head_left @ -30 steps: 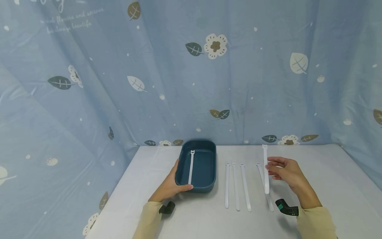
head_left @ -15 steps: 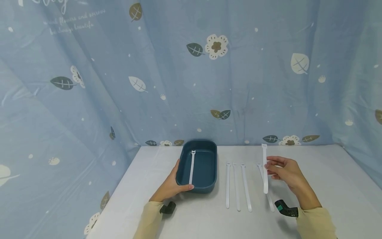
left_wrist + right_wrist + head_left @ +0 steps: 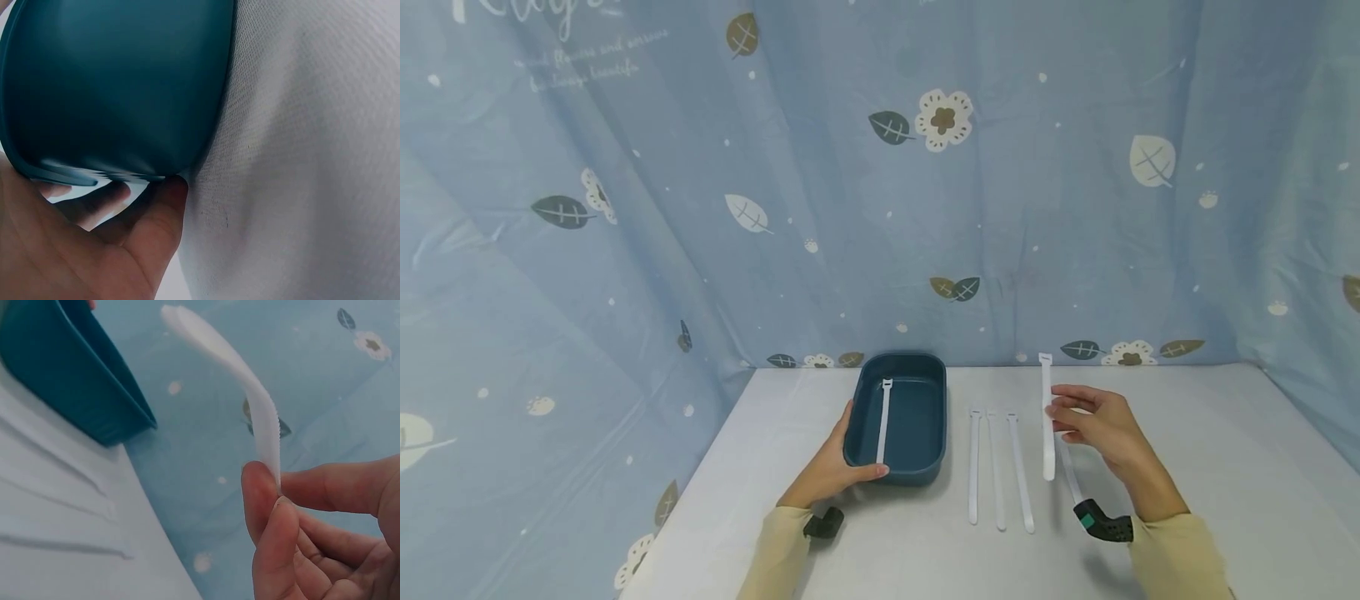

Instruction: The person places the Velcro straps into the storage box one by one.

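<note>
In the head view my left hand (image 3: 823,477) grips the near left corner of a dark teal plastic box (image 3: 917,477), thumb along its near wall. Inside the box lies one white cable tie (image 3: 883,423), a flat strap with a slotted head. My right hand (image 3: 1108,427) pinches another white strap-type cable tie (image 3: 1048,442) between thumb and fingers. That tie is raised above the table with its slotted head at the top. The right wrist view shows this held tie (image 3: 265,428) bending over, with finely notched edges.
Three white ties (image 3: 997,479) lie side by side on the white table, right of the box. A further tie (image 3: 1070,473) lies partly hidden behind the right wrist camera (image 3: 1102,523). A blue patterned curtain (image 3: 1000,208) hangs behind and left.
My right hand has moved left and slightly up with the cable tie, away from above the rightmost tie on the table. My left hand keeps its grip on the box.
</note>
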Action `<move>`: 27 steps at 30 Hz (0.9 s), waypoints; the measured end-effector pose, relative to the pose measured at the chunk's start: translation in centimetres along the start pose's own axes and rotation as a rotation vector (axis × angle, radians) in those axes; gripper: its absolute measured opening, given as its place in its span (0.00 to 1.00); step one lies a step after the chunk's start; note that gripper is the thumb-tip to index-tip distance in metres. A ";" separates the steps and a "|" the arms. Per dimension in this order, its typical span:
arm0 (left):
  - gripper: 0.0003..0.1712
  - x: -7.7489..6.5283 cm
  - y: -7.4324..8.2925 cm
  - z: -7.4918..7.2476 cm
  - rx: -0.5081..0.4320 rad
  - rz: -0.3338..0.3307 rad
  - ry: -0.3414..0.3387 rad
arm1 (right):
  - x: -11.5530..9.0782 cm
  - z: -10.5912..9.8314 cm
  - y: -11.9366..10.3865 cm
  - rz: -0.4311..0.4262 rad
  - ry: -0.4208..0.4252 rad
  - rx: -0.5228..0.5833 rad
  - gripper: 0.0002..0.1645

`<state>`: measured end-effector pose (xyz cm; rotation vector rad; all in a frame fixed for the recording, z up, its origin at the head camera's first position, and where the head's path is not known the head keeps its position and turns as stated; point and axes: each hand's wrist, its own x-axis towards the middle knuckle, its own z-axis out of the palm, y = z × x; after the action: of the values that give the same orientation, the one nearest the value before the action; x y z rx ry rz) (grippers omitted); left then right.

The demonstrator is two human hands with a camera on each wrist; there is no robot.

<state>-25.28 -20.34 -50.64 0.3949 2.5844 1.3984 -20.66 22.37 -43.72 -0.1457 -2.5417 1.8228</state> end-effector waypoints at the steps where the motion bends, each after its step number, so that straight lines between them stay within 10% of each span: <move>1: 0.76 0.0 0.0 0.0 0.000 0.000 -0.001 | 0.1 0.2 -0.2 -0.004 -0.005 0.008 0.34; 27: 0.75 0.1 -0.1 -0.1 0.016 0.010 -0.004 | 2.7 6.1 -4.9 -0.030 -0.040 0.118 0.28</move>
<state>-25.40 -20.45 -50.66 0.4127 2.5955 1.3787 -24.05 15.27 -41.14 -0.0700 -2.4393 1.9770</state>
